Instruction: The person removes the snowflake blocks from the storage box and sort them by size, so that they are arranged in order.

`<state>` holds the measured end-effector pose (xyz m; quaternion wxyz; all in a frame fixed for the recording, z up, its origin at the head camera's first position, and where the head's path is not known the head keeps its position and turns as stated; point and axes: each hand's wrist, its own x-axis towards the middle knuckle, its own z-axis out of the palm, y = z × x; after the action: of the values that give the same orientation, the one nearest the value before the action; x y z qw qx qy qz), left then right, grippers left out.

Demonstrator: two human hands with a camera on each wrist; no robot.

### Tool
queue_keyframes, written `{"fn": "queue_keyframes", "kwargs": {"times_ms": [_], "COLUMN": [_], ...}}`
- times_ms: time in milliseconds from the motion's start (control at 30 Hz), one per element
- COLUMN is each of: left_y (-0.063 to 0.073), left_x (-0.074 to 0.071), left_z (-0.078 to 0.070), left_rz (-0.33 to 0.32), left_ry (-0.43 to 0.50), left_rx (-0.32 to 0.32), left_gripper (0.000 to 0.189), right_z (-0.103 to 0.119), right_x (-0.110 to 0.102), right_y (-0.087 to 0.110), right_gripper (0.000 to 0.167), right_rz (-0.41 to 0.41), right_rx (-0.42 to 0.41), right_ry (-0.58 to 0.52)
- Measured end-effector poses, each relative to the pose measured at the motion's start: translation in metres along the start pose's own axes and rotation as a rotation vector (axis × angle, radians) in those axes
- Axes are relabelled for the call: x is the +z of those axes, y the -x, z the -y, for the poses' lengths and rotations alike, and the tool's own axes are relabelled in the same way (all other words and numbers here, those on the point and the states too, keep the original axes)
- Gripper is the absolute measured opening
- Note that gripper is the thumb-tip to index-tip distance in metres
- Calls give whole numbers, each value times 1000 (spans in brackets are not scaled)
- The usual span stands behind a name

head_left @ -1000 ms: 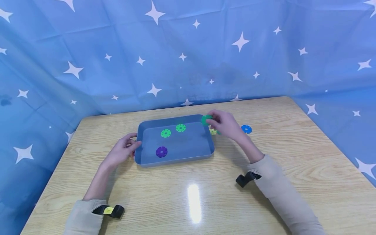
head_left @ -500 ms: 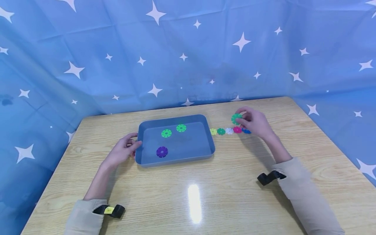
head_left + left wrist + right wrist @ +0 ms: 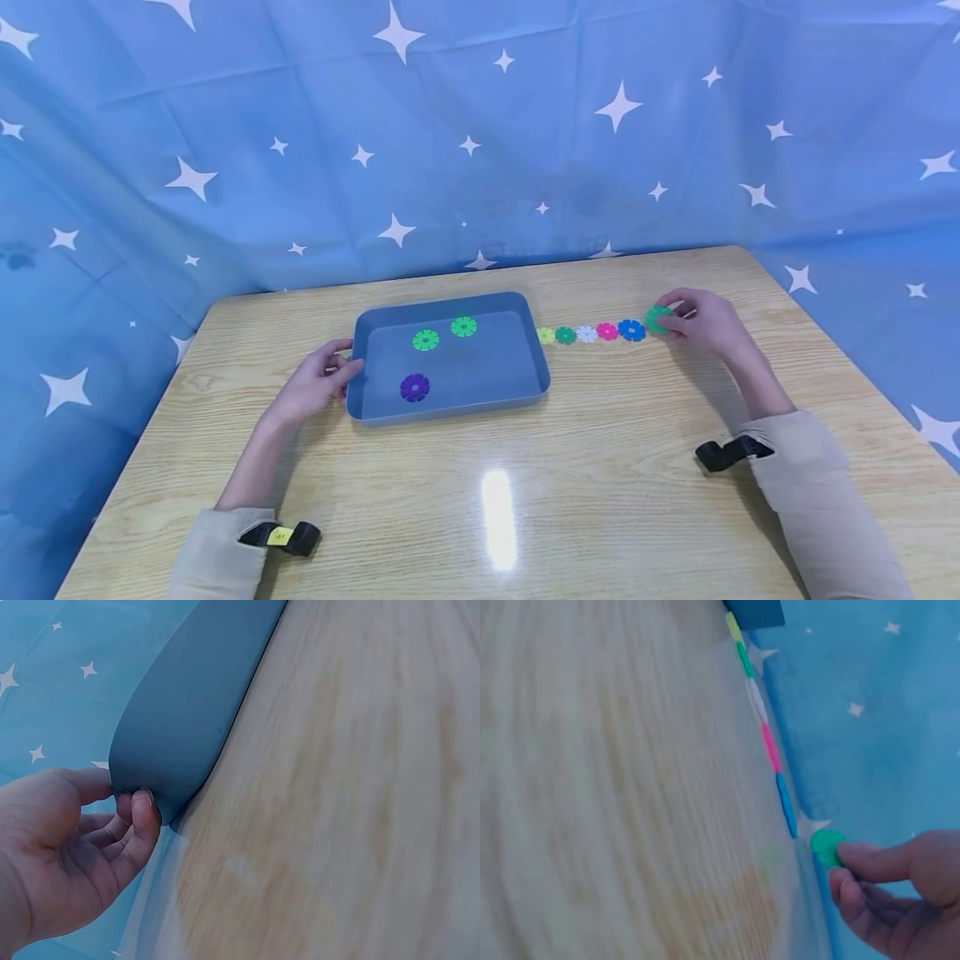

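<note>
The step in hand appears to be setting the green disc (image 3: 659,321) down at the right end of the row, beyond the blue disc (image 3: 632,330). The disc is raised above the table (image 3: 600,483) and tilted relative to the row, which lies flat.

For good placement, align the disc's centre with the line formed by the yellow disc (image 3: 546,336), dark green disc (image 3: 565,335), white disc (image 3: 587,334), pink disc (image 3: 607,332) and blue disc. Level it before contact. Lower the edge nearest the blue disc first, with care: overlap would probably push the row toward the tray (image 3: 480,367). Release only when the disc lies flat, and lift the fingers straight up.

Pose: the right hand (image 3: 705,321) pinches the green disc near its outer edge between thumb and fingers, approaching from the right, so the row remains visible. The forearm slants in from the near right. The left hand (image 3: 315,383) grips the tray's left end, thumb over the rim. Steady pressure there should suffice. Two light green discs (image 3: 426,340) and a purple disc (image 3: 415,387) lie inside the tray.
</note>
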<state>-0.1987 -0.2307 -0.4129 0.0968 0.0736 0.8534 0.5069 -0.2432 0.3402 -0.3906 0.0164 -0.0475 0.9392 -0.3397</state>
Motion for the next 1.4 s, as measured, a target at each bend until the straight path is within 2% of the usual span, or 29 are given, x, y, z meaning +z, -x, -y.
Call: {"fn": "queue_keyframes", "kwargs": {"times_ms": [167, 400, 600, 933, 1100, 1400], "left_y": [1, 2, 0, 0, 0, -1], "left_x": [-1, -1, -1, -1, -1, -1], "left_z": [-2, -3, -3, -3, -3, -1], "left_rz": [2, -2, 1, 2, 2, 1], "left_ry": [4, 5, 9, 14, 20, 20], "left_rx": [0, -4, -1, -1, -2, -6], "left_gripper": [59, 59, 59, 61, 60, 60], "right_z": [-7, -9, -9, -9, -6, 22], "right_x": [0, 1, 1, 1, 0, 12], "right_y": [-1, -2, -3, -3, -2, -4], "right_gripper": [33, 36, 38, 41, 43, 42], "right_rz": [33, 8, 18, 25, 15, 5], "right_rx": [56, 127, 147, 134, 94, -12], "right_ry": [-12, -21, 4, 27, 17, -40]}}
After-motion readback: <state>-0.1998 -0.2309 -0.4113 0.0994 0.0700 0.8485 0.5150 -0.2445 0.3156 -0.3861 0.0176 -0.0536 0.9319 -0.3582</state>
